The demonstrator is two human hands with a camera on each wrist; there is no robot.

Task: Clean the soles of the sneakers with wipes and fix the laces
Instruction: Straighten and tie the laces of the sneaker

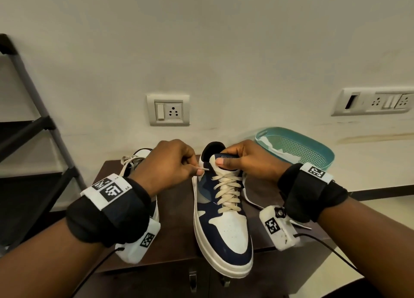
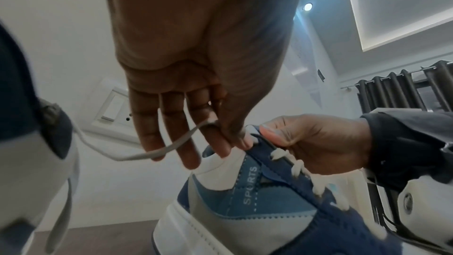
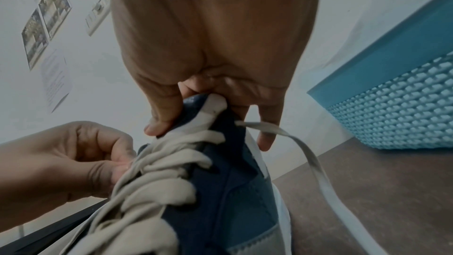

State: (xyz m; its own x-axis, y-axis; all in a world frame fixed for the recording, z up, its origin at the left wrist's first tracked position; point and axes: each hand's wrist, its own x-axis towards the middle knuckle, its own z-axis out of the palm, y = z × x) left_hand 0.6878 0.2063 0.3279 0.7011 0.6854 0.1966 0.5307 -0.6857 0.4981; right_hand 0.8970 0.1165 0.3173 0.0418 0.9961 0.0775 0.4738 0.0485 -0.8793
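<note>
Lacing a navy-and-white sneaker (image 1: 224, 217) on the dark desk (image 1: 177, 210)

The left hand (image 1: 170, 165) pinches the lace tip (image 1: 205, 169) at its top eyelet; the right hand (image 1: 248, 161) grips the tongue (image 1: 226, 157). A teal basket (image 1: 313, 149) sits at two o'clock.

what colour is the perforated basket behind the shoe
Teal plastic basket, shown best in the head view.

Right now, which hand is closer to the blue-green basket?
Right. The right hand grips the sneaker tongue just in front of the basket; the left hand pinches a lace end across the sneaker.
</note>
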